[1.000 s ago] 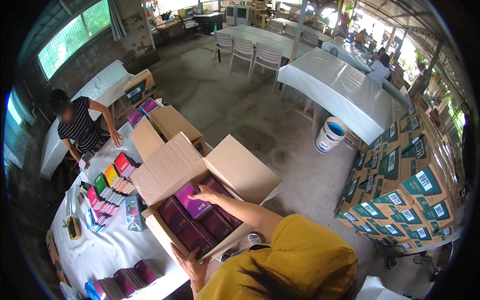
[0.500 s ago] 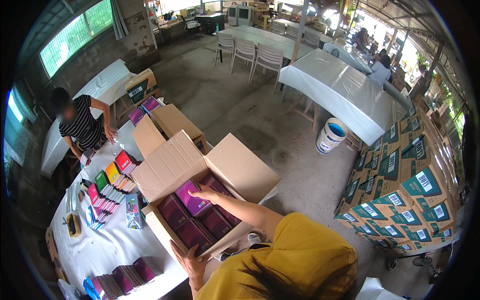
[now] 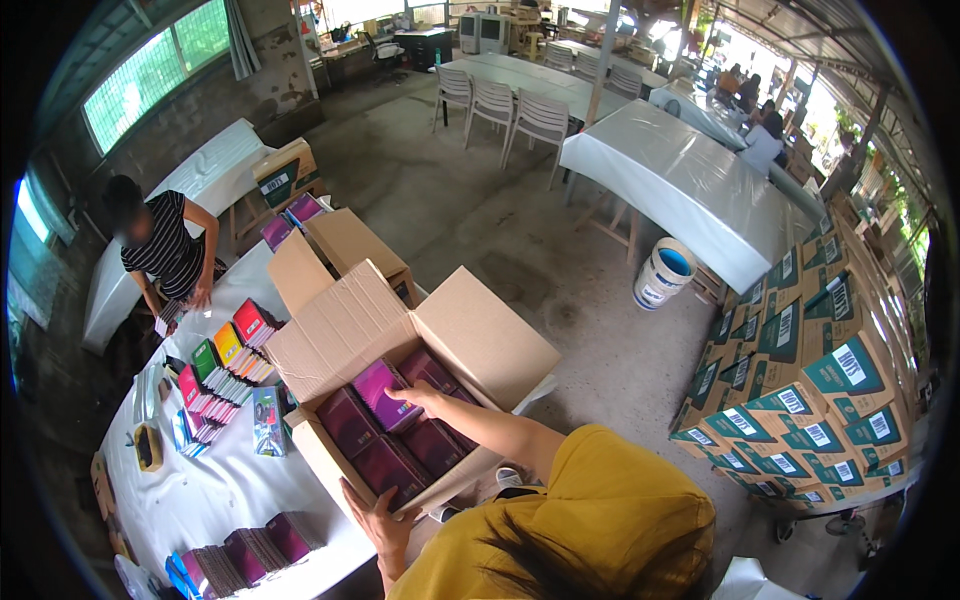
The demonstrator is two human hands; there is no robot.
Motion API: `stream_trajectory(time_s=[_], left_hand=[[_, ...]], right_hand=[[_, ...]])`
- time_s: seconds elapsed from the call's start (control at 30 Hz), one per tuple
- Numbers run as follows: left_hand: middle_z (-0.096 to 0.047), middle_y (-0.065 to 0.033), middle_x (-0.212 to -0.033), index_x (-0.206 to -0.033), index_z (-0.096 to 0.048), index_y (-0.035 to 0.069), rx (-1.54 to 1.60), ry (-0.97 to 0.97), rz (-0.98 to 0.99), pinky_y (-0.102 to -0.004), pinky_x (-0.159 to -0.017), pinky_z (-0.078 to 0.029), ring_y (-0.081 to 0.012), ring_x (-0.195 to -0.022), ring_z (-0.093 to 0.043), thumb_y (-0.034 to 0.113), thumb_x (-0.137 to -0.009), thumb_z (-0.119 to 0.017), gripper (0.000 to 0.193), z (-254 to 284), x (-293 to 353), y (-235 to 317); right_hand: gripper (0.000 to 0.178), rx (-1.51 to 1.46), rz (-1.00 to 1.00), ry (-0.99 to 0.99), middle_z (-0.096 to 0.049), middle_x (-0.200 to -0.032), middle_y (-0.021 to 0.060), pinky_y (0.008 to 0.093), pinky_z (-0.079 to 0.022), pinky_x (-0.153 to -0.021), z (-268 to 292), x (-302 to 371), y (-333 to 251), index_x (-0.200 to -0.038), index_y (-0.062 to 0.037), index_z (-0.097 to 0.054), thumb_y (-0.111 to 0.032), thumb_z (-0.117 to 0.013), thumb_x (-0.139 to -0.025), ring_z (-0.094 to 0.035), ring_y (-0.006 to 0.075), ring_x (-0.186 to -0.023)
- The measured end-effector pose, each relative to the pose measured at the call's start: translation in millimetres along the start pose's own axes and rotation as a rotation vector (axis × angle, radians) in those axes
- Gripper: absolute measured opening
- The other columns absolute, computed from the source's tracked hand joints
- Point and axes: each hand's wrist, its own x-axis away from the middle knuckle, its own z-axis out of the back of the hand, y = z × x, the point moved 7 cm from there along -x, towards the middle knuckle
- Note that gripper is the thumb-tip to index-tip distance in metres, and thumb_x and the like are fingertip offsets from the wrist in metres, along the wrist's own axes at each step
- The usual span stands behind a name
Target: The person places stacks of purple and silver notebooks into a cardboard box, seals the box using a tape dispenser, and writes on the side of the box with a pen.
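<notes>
An open cardboard box stands at the table's edge, packed with several spiral notebooks in dark purple. My right hand reaches inside, its thumb on the edge of a brighter purple notebook that lies on top in the middle. How far its other fingers go under or beside that notebook is hidden. At the box's near left corner, my left hand grips the cardboard wall from outside, with fingertips against the rim.
On the white-covered table lie colourful notebook stacks and a row of purple notebooks. A co-worker in a striped shirt is at the far left. Stacked cartons and a paint bucket stand to the right.
My right hand has shifted slightly to the right, its thumb now at the bright notebook's right edge. My left hand stays put. The co-worker's hand has moved lower, toward the table.
</notes>
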Motion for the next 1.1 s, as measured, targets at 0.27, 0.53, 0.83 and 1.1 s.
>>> stream_trajectory(time_s=[0.27,0.53,0.83,1.1], left_hand=[[-0.011,-0.0346,-0.154,-0.095,-0.074,0.011,-0.029,0.013,0.016,-0.0482,-0.117,-0.022,-0.0465,-0.144,-0.016,0.017,-0.038,-0.092,0.06,4.3,4.5,-9.1],[-0.01,-0.0353,-0.154,-0.095,-0.074,0.011,-0.006,0.003,0.003,-0.0483,-0.117,-0.021,-0.0466,-0.144,-0.016,0.018,-0.039,-0.091,0.059,-3.0,1.2,-7.1],[-0.009,-0.0346,-0.154,-0.095,-0.074,0.012,-0.019,-0.012,0.025,-0.0479,-0.118,-0.02,-0.0465,-0.144,-0.013,0.02,-0.038,-0.092,0.061,-3.2,3.2,-9.0],[-0.008,-0.0344,-0.154,-0.096,-0.073,0.012,-0.008,-0.007,0.016,-0.0474,-0.117,-0.022,-0.0471,-0.144,-0.013,0.018,-0.038,-0.093,0.062,-1.4,2.2,-3.7]], right_hand=[[0.098,0.036,-0.024,-0.042,-0.038,-0.146,0.0221,0.0733,-0.033,-0.098,-15.3,21.5,-8.0,-0.145,-0.0075,-0.035,-0.056,-0.08,-0.072,-0.037,0.0383,-0.135],[0.09,-0.046,0.05,-0.103,-0.045,-0.142,0.0183,0.0692,-0.037,-0.095,-2.0,5.7,3.8,-0.143,-0.0161,-0.039,-0.055,-0.08,-0.072,-0.039,0.0376,-0.133],[0.091,0.004,0.021,-0.045,-0.043,-0.142,0.0144,0.0708,-0.038,-0.093,-4.1,16.4,2.3,-0.144,-0.0217,-0.041,-0.06,-0.079,-0.07,-0.037,0.0382,-0.133],[0.094,0.019,0.044,-0.07,-0.039,-0.148,0.0158,0.0731,-0.036,-0.095,-4.9,24.5,-1.4,-0.147,-0.0229,-0.035,-0.061,-0.076,-0.072,-0.034,0.0404,-0.137]])
